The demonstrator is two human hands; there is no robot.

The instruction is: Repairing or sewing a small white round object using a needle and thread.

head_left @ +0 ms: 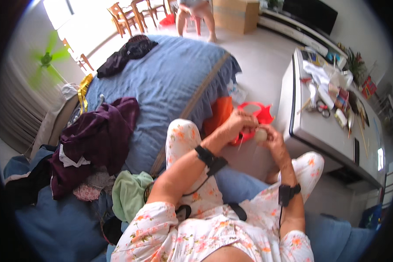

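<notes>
Both hands are close together in front of my knees. My right hand (pixel 274 139) has its fingers closed round a small pale, roundish thing (pixel 261 135), whose kind I cannot make out. Just left of it, my left hand (pixel 243 123) is closed in a pinch. A thin pale sliver (pixel 240 144) shows below the left fingers; whether they hold it is unclear. Behind and below the hands is a bright red plastic item (pixel 263 114), perhaps a bag or basket, partly covered by them. An orange bag-like thing (pixel 219 114) is left of the hands.
A blue-covered couch section (pixel 170 83) carries dark clothing (pixel 125 54) and a purple garment (pixel 98 139). To the right, a white table (pixel 312 124) holds scissors (pixel 323 108), bags and sticks. A green fan (pixel 46 59) stands at left. Another person (pixel 195 13) sits far back.
</notes>
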